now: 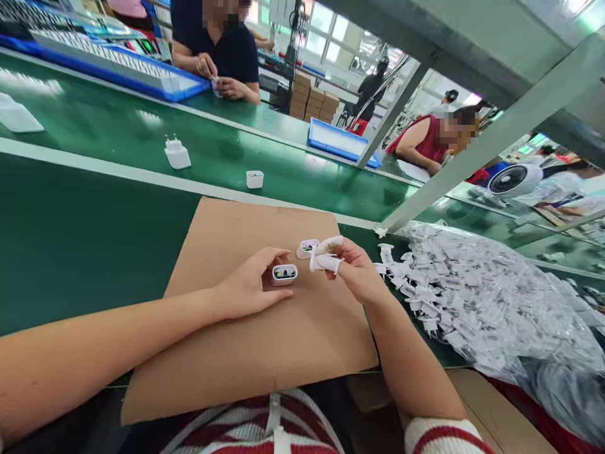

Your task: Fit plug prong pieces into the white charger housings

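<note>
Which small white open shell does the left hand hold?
The shell nearest the body, in the left hand; a second shell lies by the right hand, a third on the belt.

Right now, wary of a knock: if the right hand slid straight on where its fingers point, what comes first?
Probably the open white housing on the cardboard, just ahead of the right hand; whether they touch is unclear.

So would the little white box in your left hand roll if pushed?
Probably not: the charger shell is boxy and sits flat, so it should slide on the cardboard sheet. It looks hollow, so likely light; the left hand steadies it with fingertips.
</note>
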The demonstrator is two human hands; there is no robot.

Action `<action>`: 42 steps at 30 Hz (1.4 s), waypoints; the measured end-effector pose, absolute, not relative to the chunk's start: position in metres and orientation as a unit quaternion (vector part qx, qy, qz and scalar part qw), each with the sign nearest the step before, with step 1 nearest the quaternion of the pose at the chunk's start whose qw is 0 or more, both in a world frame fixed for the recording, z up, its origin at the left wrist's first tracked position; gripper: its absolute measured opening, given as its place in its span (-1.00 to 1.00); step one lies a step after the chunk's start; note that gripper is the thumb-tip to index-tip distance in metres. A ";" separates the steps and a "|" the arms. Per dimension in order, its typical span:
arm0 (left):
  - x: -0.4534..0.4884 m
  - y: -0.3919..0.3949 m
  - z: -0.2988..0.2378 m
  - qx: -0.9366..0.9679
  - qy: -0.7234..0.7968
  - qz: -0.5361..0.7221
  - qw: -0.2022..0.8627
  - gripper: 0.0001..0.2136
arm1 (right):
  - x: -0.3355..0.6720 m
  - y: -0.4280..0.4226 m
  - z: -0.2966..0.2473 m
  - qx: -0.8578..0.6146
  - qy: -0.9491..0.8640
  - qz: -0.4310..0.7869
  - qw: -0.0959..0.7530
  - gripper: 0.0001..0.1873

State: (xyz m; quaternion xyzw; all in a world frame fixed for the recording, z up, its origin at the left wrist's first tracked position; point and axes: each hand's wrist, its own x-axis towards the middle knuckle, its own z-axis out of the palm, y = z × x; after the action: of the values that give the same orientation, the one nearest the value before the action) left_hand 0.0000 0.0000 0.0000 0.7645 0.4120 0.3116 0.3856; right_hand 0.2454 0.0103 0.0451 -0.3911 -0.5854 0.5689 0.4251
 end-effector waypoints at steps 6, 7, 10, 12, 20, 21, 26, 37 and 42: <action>-0.001 0.006 0.000 0.805 0.394 0.301 0.326 -0.75 | 0.236 0.002 0.038 -0.380 -0.561 0.616 0.401 -0.55; 0.000 0.007 -0.001 0.802 0.396 0.309 0.325 -0.74 | 0.233 0.002 0.035 -0.389 -0.575 0.594 0.405 -0.55; 0.003 0.011 -0.004 0.790 0.401 0.319 0.337 -0.75 | 0.223 0.001 0.029 -0.425 -0.669 0.434 0.430 -0.75; 0.003 0.012 -0.005 0.782 0.402 0.322 0.350 -0.74 | 0.217 0.000 0.028 -0.424 -0.735 0.312 0.428 -0.83; 0.001 0.010 -0.006 0.776 0.385 0.341 0.365 -0.79 | 0.206 -0.004 0.028 -0.440 -0.848 0.076 0.284 -0.84; 0.001 0.010 -0.006 0.776 0.385 0.339 0.366 -0.79 | 0.206 -0.005 0.028 -0.439 -0.851 0.066 0.280 -0.85; 0.001 0.010 -0.005 0.773 0.387 0.330 0.378 -0.80 | 0.204 -0.007 0.026 -0.442 -0.845 0.059 0.295 -0.85; 0.002 0.010 -0.002 0.766 0.396 0.318 0.393 -0.80 | 0.201 -0.008 0.028 -0.440 -0.850 0.022 0.290 -0.82; 0.004 0.011 -0.003 0.771 0.399 0.316 0.382 -0.79 | 0.202 -0.007 0.020 -0.469 -0.834 0.037 0.289 -0.83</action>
State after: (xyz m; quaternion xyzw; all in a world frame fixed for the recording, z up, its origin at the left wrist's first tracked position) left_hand 0.0038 0.0105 -0.0034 0.7714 0.3990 0.3157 0.3822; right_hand 0.2015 -0.0066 0.0195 -0.4687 -0.8339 0.0371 0.2892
